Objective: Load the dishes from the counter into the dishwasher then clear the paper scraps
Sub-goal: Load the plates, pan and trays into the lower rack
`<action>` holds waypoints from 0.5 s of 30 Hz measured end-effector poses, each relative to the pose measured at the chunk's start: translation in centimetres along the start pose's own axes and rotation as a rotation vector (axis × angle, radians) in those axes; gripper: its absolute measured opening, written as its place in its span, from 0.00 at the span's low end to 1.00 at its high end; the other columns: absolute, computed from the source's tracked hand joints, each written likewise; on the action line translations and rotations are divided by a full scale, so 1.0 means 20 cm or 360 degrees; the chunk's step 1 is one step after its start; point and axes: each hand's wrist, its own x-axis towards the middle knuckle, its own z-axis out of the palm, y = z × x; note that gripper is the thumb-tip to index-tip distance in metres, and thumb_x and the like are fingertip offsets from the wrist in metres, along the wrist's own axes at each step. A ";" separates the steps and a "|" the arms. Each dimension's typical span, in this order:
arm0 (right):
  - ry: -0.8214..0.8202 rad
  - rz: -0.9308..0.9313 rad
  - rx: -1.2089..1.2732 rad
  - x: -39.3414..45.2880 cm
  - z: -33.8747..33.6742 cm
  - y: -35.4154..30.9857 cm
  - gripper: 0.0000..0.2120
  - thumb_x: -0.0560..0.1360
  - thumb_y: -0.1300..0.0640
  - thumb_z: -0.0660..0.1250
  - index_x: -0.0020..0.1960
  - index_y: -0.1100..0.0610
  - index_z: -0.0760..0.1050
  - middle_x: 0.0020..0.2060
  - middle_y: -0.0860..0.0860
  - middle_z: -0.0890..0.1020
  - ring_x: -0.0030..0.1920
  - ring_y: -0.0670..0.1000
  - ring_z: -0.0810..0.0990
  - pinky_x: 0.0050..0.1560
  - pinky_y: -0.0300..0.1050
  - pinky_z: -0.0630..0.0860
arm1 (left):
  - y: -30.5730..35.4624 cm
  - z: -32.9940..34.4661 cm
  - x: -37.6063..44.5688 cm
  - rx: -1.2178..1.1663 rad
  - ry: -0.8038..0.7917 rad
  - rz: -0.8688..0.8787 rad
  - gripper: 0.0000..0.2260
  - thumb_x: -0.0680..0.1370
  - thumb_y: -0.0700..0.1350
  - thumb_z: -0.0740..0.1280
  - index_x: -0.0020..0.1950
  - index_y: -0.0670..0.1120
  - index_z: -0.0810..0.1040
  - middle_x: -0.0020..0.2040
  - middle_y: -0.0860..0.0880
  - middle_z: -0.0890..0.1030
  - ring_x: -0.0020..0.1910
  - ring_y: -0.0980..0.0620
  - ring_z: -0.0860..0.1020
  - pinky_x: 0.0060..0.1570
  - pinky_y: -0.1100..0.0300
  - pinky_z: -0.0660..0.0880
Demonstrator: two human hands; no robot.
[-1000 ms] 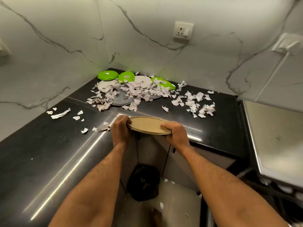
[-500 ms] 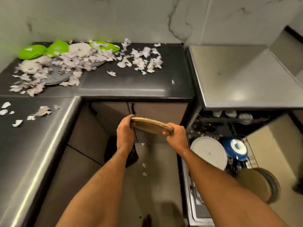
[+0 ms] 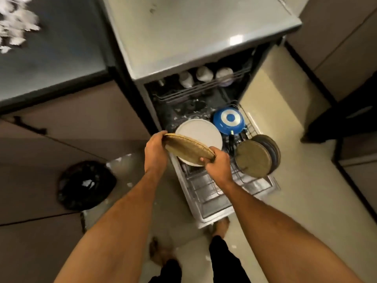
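I hold a tan round plate (image 3: 186, 149) with both hands, tilted, above the pulled-out lower rack (image 3: 214, 193) of the open dishwasher. My left hand (image 3: 155, 152) grips its left rim and my right hand (image 3: 218, 166) grips its right rim. Under the plate stands a white plate (image 3: 201, 130). A blue bowl (image 3: 229, 120) and a stack of tan and dark plates (image 3: 257, 157) sit upright in the rack to the right. Paper scraps (image 3: 15, 27) lie blurred on the black counter (image 3: 61, 54) at the top left.
The upper rack (image 3: 204, 86) holds several pale cups. The dishwasher's steel top (image 3: 193, 27) spreads above it. A black bin bag (image 3: 85, 184) sits on the floor to the left, by the brown cabinet doors (image 3: 51, 139). My feet show at the bottom.
I have turned right and down from the counter to the dishwasher. The tan plate, still in both hands, now hangs over the lower rack. The counter's scraps have slid to the top left.
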 end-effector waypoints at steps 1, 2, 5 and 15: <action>0.0021 0.0041 0.0028 0.01 -0.05 0.08 0.11 0.71 0.64 0.74 0.51 0.52 0.82 0.42 0.48 0.85 0.45 0.49 0.82 0.45 0.44 0.79 | 0.04 0.10 0.01 -0.0004 -0.0039 0.0007 0.24 0.76 0.28 0.60 0.69 0.42 0.76 0.64 0.44 0.80 0.64 0.46 0.77 0.68 0.50 0.72; 0.0051 0.0095 0.0060 0.02 -0.11 0.18 0.12 0.72 0.64 0.74 0.53 0.53 0.82 0.43 0.49 0.85 0.46 0.49 0.83 0.47 0.46 0.81 | 0.08 0.22 0.02 -0.0002 -0.0084 0.0012 0.23 0.75 0.27 0.60 0.68 0.42 0.77 0.64 0.44 0.80 0.64 0.45 0.77 0.68 0.50 0.72; 0.0137 0.0222 0.0105 0.06 -0.25 0.45 0.13 0.73 0.62 0.74 0.56 0.52 0.82 0.45 0.48 0.86 0.47 0.49 0.84 0.50 0.50 0.82 | 0.21 0.55 0.04 0.0004 -0.0195 0.0010 0.24 0.75 0.26 0.60 0.68 0.42 0.78 0.64 0.44 0.80 0.64 0.45 0.77 0.70 0.50 0.71; 0.0430 0.0503 0.0276 0.18 -0.52 1.14 0.13 0.76 0.60 0.73 0.60 0.55 0.81 0.48 0.48 0.85 0.49 0.47 0.82 0.49 0.44 0.80 | 0.54 1.39 0.14 0.0057 -0.0616 0.0231 0.20 0.77 0.28 0.64 0.67 0.41 0.78 0.62 0.43 0.82 0.61 0.46 0.79 0.66 0.55 0.74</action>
